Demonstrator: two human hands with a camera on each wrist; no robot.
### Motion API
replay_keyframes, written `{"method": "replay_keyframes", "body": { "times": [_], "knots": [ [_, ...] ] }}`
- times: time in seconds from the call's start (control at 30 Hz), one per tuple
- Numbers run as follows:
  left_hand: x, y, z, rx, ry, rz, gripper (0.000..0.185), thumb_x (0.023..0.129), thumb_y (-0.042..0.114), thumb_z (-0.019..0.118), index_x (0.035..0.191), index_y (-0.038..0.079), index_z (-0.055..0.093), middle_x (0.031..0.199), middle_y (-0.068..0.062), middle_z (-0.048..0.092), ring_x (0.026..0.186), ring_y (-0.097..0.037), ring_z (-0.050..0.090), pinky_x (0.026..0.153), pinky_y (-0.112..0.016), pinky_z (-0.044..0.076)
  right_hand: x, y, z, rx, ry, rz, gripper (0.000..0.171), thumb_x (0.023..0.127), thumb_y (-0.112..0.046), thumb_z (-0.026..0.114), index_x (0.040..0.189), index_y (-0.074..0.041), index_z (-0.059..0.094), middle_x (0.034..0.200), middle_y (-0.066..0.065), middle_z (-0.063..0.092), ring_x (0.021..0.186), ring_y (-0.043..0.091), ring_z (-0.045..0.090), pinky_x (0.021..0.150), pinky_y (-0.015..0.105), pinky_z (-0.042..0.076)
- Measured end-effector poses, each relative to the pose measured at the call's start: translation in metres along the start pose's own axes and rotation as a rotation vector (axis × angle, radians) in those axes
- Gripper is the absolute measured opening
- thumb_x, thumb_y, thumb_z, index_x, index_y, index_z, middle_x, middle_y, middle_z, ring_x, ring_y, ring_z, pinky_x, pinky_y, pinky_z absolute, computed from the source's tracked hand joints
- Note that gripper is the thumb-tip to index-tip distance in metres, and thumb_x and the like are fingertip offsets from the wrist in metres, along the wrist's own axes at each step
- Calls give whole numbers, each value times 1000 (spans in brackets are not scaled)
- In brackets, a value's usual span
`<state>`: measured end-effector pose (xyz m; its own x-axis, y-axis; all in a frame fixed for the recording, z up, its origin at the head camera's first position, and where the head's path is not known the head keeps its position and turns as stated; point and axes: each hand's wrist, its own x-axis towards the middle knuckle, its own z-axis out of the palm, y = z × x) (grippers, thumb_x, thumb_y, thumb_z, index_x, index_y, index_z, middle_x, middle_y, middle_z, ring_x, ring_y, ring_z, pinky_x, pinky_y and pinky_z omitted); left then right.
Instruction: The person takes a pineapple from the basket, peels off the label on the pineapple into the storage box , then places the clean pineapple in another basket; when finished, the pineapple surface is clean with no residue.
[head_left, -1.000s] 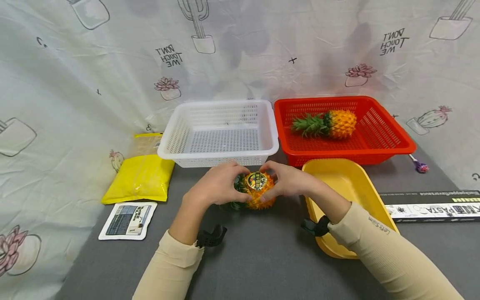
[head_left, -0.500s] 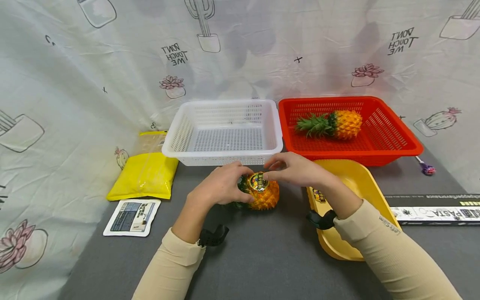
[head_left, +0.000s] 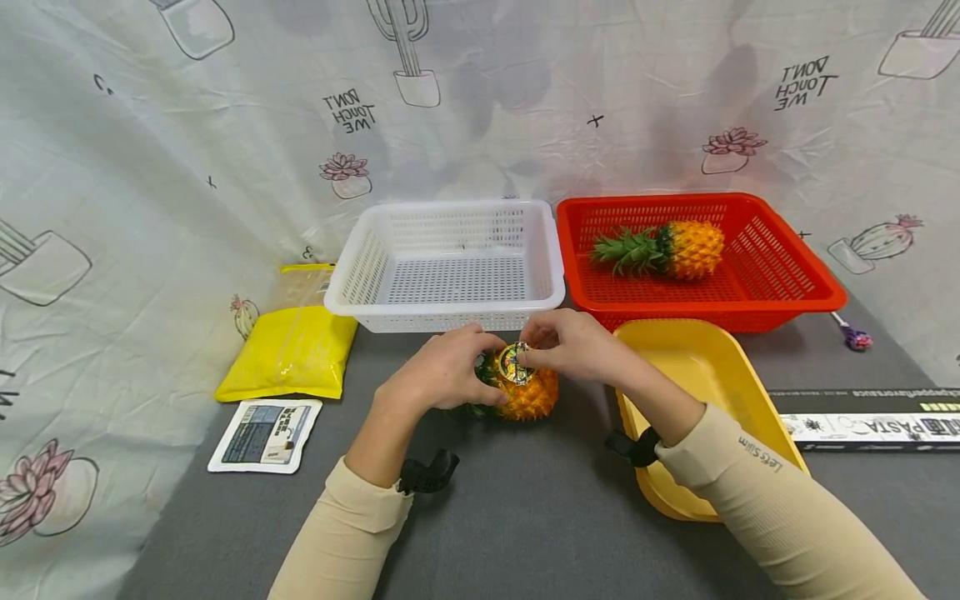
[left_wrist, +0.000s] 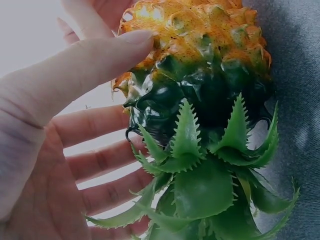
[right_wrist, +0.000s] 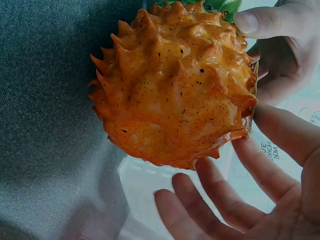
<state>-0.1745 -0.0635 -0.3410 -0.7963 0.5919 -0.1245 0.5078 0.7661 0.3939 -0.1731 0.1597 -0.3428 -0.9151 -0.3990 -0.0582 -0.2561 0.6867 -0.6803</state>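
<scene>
A small pineapple (head_left: 531, 396), orange with a green base and leafy crown, lies on the grey table, its crown to the left. My left hand (head_left: 442, 367) grips it near the crown; in the left wrist view its thumb lies on the orange skin beside the green band. On the fruit's top is a round black-and-gold sticker (head_left: 512, 368). My right hand (head_left: 573, 346) pinches the sticker's right edge between thumb and index finger, while the thumb covers part of it. In the right wrist view the other fingers (right_wrist: 220, 200) reach along the fruit's side.
Behind the hands stands a white basket (head_left: 450, 308). Right of it, a red basket (head_left: 780, 304) holds another pineapple (head_left: 693, 250). A yellow tub (head_left: 712, 358) sits under my right forearm. A yellow bag (head_left: 296, 354), a white packet (head_left: 264, 436), a pasta box (head_left: 870, 427) and a lollipop (head_left: 855, 337) lie around.
My right hand lifts its fingers off the pineapple's right side, then comes back to the sticker with thumb and index finger. The left hand keeps its grip. The camera view shifts slightly.
</scene>
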Motion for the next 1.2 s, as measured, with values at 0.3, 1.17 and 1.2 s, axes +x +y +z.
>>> {"method": "replay_keyframes", "body": {
  "times": [0.3,1.17,1.2],
  "knots": [
    [-1,-1,1,7,3,7,66,80,40,88,138,17,65,119,-1,62,103,-21,61,92,-41,52,-2,-2,-1,55,80,-13,7,91,-16,78,95,-10,76,92,4,75,84,20,65,75,33,55],
    [0,-1,0,2,4,-3,69,79,41,88,139,17,65,123,-2,64,111,-23,61,100,-43,51,-22,14,-39,381,-57,110,22,98,-19,70,114,-3,70,100,15,71,85,33,72,80,39,63],
    [0,-1,0,2,4,-4,69,79,41,88,139,17,65,123,-2,64,112,-23,61,100,-43,50,-24,15,-41,379,-60,115,22,98,-18,70,114,-3,70,100,15,72,85,33,72,80,39,63]
  ]
}}
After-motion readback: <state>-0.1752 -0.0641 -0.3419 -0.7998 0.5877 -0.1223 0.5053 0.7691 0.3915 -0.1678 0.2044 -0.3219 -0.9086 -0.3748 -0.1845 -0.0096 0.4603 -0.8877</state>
